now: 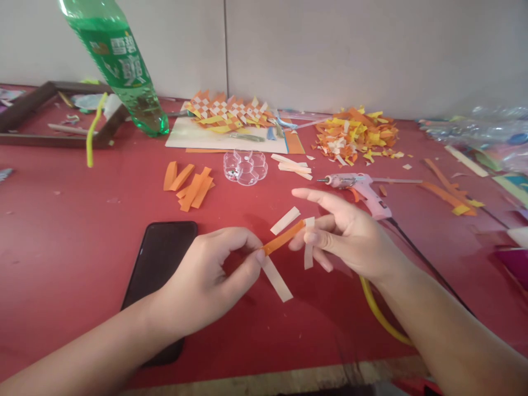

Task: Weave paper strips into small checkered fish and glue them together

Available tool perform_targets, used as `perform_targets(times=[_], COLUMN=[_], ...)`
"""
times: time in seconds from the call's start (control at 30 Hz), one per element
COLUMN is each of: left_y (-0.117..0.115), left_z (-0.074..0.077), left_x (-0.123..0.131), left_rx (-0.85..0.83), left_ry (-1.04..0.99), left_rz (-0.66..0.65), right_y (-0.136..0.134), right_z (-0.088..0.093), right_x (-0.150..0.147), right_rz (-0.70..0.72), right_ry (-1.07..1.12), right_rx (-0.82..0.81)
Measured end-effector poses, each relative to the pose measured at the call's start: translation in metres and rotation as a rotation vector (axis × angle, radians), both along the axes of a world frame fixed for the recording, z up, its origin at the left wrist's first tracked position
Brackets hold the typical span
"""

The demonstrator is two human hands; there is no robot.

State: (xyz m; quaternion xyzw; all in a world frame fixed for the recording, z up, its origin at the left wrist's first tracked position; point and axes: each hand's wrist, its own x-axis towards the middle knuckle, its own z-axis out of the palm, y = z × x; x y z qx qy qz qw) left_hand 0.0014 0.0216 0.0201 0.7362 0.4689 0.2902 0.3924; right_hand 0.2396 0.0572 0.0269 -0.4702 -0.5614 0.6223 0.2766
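An orange paper strip (284, 237) stretches between my hands above the red table. My left hand (225, 264) is closed, pinching its left end between thumb and index finger; a white paper strip (278, 280) slants down from that end. At the right end, my right hand (344, 231) has its thumb against another white paper strip (308, 257) that hangs across the orange one, with the index finger stretched out. A loose white strip (285, 220) lies on the table just behind. Orange strips (193, 190) are grouped farther back to the left.
A black phone (160, 264) lies under my left forearm. Behind my right hand sits a pink glue gun (363, 190) with its cord. Farther back are a clear flower-shaped tray (246, 168), a heap of folded paper pieces (357, 135), a green bottle (119, 66) and a brown frame (53, 140).
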Motion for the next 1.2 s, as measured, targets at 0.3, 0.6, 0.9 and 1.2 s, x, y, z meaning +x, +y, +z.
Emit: perform_targets(times=[0.3,0.6,0.9,1.2], left_y=[0.000,0.001,0.001,0.001], left_z=[0.001,0.000,0.000,-0.001], left_x=[0.000,0.001,0.002,0.003], left_rx=[0.009,-0.001,0.014,-0.004], left_ry=[-0.011,-0.006,0.009,-0.059], left_rz=[-0.033,-0.025,-0.080,-0.043], right_y=[0.000,-0.001,-0.004,-0.002], right_z=[0.002,0.002,-0.003,-0.011], right_x=[0.000,-0.001,-0.002,-0.001], right_rz=[0.006,0.052,0.134,0.188], right_ry=[-0.026,-0.021,-0.004,0.179], right_rx=[-0.032,-0.078,-0.122,-0.133])
